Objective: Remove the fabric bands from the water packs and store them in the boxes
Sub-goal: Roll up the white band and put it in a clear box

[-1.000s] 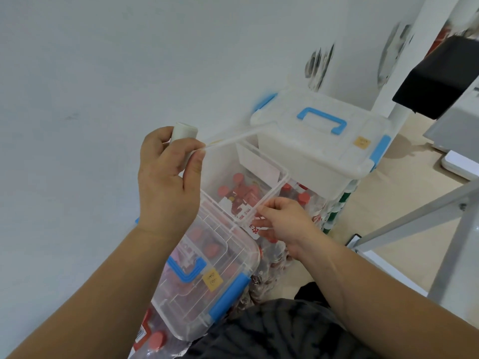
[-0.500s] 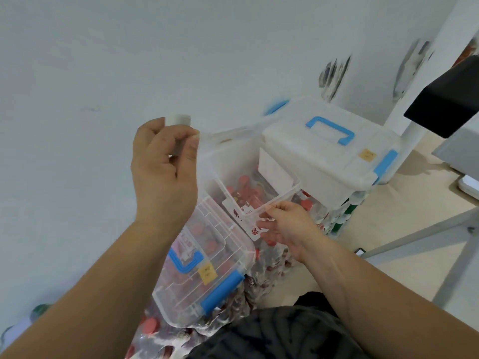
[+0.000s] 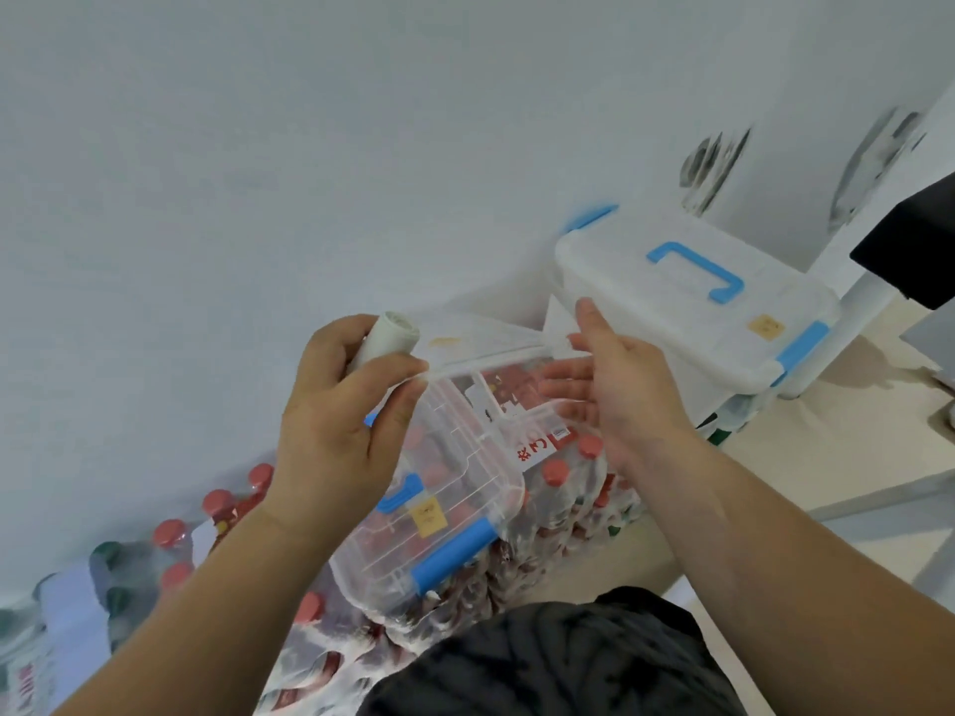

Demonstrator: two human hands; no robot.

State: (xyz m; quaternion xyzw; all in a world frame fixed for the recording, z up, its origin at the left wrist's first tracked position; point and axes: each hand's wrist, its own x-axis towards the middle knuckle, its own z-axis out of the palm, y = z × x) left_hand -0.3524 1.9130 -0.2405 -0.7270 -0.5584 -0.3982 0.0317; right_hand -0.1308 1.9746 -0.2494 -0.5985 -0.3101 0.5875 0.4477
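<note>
- The shrink-wrapped packs of red-capped water bottles [image 3: 568, 488] are lying low along the pale wall, glossy and crinkled.
- A translucent plastic box with a blue handle and latches [image 3: 692, 307] is sitting shut at upper right; a clear latched box [image 3: 455, 509] is resting on the packs.
- The left hand [image 3: 341, 431] is gripping a rolled white fabric band [image 3: 387, 341], its grip closed around the soft cylinder, whose long axis is tilting up and right.
- The right hand [image 3: 620, 385] is hovering open-fingered just right of the roll, holding nothing that I can make out; the translucent box is lying beyond it, so the right hand is likely nearer for opening it.
</note>
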